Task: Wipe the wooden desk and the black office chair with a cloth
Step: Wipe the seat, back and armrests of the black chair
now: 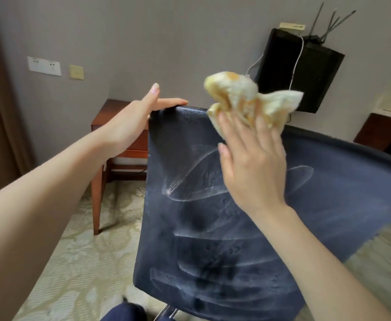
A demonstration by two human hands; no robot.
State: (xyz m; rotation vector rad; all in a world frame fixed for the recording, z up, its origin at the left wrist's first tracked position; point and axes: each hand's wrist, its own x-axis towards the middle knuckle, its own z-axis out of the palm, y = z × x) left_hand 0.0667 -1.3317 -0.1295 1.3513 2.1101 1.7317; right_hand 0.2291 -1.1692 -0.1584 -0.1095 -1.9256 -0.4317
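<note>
We note open air upper centre above the black office chair (213, 228); wooden desk (137, 141) blocks centre left.

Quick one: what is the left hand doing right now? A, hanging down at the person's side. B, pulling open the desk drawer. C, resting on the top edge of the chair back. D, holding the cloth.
C: the left hand lies with straight fingers on the top corner of the chair back, while the right hand holds the cloth.
</note>
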